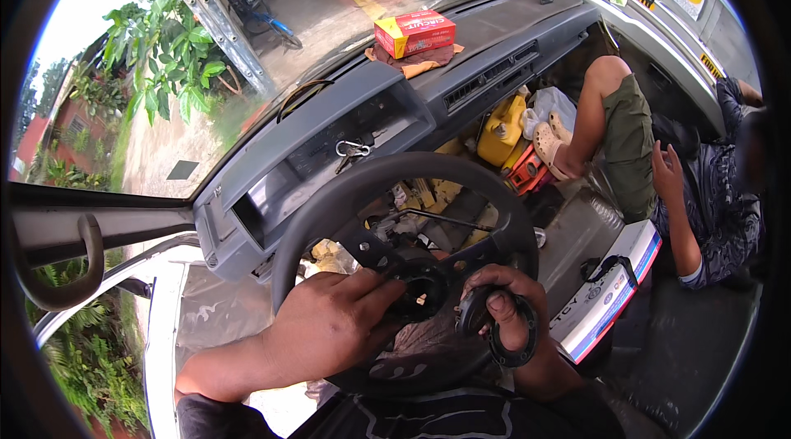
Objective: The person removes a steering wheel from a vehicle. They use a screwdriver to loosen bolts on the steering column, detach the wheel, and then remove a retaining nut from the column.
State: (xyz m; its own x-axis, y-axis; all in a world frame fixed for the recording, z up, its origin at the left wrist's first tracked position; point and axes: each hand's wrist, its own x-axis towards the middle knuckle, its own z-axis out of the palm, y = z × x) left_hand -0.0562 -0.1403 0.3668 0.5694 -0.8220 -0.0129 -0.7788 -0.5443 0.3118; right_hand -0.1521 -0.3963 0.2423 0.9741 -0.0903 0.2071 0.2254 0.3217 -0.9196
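A black steering wheel (297,262) fills the lower middle, tilted. Its round hub (420,295) lies open at the centre, with a small pale piece inside. My left hand (334,315) is at the left side of this hub, fingers bent and pressed together against its edge. Just right of the hub, my right hand (517,319) is closed on a round black cap (473,311), pinched between thumb and fingers. A black ring (509,350) with small holes hangs around the thumb of that same hand.
Keys on a carabiner (353,149) lie by the instrument panel. A red and yellow box (414,33) sits on a cloth atop the dashboard. At right, a person (700,167) sits beside a long white box (610,287). A yellow jug (501,130) stands in the footwell.
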